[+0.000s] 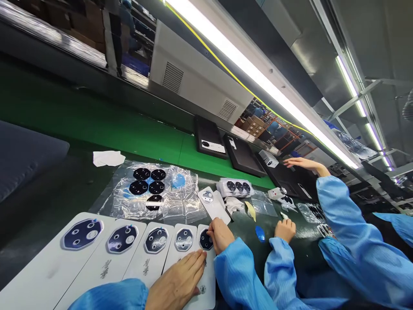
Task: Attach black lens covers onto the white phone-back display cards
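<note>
Several white phone back covers (35, 267) lie side by side at the near left, each with a dark octagonal camera lens plate (82, 234). My left hand (179, 277) rests flat across the rightmost covers, fingers stretched out. My right hand (222, 236) is closed at the lens plate (204, 239) of the rightmost cover, fingertips touching its right edge; anything pinched there is hidden. Just beyond lies another white phone back cover (217, 209) with a silvery lens plate, set at an angle. Several loose black lens plates (142, 174) lie on clear plastic film (119, 206).
A stack with black lens plates (237, 188), crumpled tissue (234, 204) and a blue oval piece (260, 233) lie ahead. Black trays (247, 157) line the green back strip. At the right, a co-worker's hands (285, 230) and blue sleeves (348, 219) are close by.
</note>
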Demonstrator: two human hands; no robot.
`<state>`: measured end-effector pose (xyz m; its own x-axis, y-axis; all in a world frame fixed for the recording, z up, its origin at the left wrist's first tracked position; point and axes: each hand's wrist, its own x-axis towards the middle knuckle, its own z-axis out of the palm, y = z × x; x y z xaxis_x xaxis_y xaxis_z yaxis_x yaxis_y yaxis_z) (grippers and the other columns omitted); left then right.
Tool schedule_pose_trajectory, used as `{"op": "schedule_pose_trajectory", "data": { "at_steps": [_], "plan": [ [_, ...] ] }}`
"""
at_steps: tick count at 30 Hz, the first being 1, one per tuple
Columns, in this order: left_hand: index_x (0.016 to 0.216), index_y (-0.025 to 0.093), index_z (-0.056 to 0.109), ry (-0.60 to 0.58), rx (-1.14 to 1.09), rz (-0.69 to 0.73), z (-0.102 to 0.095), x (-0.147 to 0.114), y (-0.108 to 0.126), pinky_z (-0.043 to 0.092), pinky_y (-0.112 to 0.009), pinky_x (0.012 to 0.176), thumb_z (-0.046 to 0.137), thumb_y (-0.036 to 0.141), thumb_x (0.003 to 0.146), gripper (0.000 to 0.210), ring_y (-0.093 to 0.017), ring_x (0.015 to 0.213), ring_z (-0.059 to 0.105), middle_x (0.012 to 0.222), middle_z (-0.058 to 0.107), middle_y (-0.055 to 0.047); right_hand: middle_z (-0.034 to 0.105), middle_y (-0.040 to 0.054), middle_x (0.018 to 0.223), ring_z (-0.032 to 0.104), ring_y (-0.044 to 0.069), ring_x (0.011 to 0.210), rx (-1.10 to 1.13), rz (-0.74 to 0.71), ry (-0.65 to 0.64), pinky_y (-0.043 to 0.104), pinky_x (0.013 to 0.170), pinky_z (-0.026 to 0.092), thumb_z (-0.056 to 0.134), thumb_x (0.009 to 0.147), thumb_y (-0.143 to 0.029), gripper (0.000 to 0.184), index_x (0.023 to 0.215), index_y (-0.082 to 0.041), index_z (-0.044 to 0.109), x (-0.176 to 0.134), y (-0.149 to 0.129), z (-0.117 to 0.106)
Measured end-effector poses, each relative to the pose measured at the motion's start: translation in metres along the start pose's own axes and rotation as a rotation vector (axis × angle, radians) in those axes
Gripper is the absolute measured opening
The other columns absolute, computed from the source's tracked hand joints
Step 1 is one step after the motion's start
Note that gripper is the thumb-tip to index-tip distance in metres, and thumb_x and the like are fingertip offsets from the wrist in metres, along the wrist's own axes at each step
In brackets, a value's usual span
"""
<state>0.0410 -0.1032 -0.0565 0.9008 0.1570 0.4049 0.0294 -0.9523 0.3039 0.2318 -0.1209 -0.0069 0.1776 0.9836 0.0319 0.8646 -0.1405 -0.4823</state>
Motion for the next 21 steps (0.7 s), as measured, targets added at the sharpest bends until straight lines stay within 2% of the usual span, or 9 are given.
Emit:
{"op": "schedule_pose_trajectory", "data": {
  "at_steps": [5,8,12,18,21],
  "plan": [
    [0.128,0.006,0.052,-0.054,-0.003,-0.015,-0.005,0.001,0.002,0.047,-0.037,0.102,0.070,0.013,0.080,0.052,-0.030,0.122,0.053,0.135,0.052,-0.019,0.058,0.0022,0.070,0.059,0.020,0.074,0.003,0.027,0.063,0.037,0.065,0.041,0.055,0.077,-0.009,0.020,0.071,-0.027,0.051,-0.005,0.001,0.002],
    [0.127,0.007,0.053,-0.069,0.024,-0.019,-0.011,0.005,0.004,0.047,-0.036,0.102,0.072,0.011,0.077,0.054,-0.030,0.121,0.054,0.135,0.052,-0.019,0.059,0.0010,0.065,0.059,0.018,0.066,0.021,0.051,0.076,0.036,0.058,0.040,0.061,0.072,-0.007,0.023,0.070,-0.029,0.053,-0.003,0.001,0.004],
    [0.124,0.003,0.055,-0.103,0.113,-0.002,-0.018,0.008,0.007,0.050,-0.036,0.097,0.078,0.013,0.072,0.058,-0.032,0.114,0.059,0.129,0.056,-0.022,0.056,-0.0011,0.055,0.053,0.015,0.053,0.040,0.079,0.069,0.034,0.052,0.034,0.065,0.066,-0.005,0.027,0.061,-0.028,0.051,-0.001,-0.001,0.001],
    [0.125,0.003,0.054,-0.096,0.146,0.022,-0.018,0.006,0.006,0.050,-0.035,0.098,0.073,0.020,0.079,0.052,-0.031,0.115,0.059,0.129,0.057,-0.021,0.050,-0.0022,0.049,0.044,0.014,0.047,0.095,0.134,0.064,0.034,0.052,0.026,0.070,0.066,-0.013,0.031,0.047,-0.028,0.050,-0.004,-0.003,-0.009],
    [0.124,0.003,0.055,-0.093,0.147,0.032,-0.019,0.006,0.005,0.050,-0.035,0.098,0.072,0.021,0.080,0.050,-0.030,0.116,0.059,0.128,0.057,-0.022,0.045,-0.0050,0.042,0.038,0.011,0.041,0.180,0.173,0.047,0.032,0.051,0.026,0.070,0.066,-0.012,0.035,0.043,-0.028,0.050,-0.004,-0.006,-0.005]
  ]
}}
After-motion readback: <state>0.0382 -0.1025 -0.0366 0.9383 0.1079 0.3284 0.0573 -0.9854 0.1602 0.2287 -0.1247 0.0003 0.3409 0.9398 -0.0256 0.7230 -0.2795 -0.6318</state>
